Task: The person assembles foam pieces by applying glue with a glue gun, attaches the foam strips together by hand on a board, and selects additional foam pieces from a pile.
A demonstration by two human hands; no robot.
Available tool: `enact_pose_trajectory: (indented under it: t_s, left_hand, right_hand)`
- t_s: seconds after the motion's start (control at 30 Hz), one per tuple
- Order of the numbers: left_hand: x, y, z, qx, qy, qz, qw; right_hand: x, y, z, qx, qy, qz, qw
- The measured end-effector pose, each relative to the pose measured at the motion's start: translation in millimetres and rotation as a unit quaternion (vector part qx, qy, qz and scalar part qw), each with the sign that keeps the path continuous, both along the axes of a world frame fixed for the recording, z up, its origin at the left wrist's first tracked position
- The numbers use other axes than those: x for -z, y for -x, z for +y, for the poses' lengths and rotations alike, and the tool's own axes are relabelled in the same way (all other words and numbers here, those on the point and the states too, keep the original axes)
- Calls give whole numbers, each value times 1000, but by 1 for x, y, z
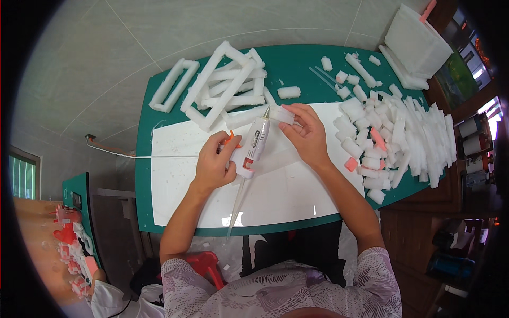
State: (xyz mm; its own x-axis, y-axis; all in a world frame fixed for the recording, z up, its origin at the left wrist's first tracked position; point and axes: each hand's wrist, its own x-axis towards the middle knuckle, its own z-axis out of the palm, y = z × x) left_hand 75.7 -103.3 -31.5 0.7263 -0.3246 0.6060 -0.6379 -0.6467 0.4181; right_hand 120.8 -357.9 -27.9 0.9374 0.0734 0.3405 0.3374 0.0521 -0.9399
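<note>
My left hand (213,161) is closed around the handle of a white hot glue gun (256,144) with an orange trigger. A clear glue stick (238,204) trails from its rear toward the table's front edge. The metal nozzle points away from me and meets a white foam strip (248,115). My right hand (307,137) pinches the right end of that foam between thumb and fingers. Whether the pinched end is a separate block, I cannot tell. Just beyond lies a pile of white foam frames (217,87).
On the green table (297,58) lies a white board (180,196). Many loose white foam pieces (419,132), some pink, heap at the right. A white cord (164,157) crosses from the left. White foam panels (416,42) stand far right. Another person's sleeve (108,299) shows lower left.
</note>
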Motion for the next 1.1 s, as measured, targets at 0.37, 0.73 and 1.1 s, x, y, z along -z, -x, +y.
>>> enact_pose_trajectory:
  t_s: [0.37,0.73,1.1]
  left_hand:
    - [-7,3,2,-5,-39,-6,999]
    - [-9,3,2,4,-38,-4,999]
    - [-8,3,5,-4,-43,-4,999]
  right_hand:
    - [4,3,-1,18,18,0,1000]
    - [1,4,-1,27,36,-13,999]
    - [0,4,0,38,64,-27,997]
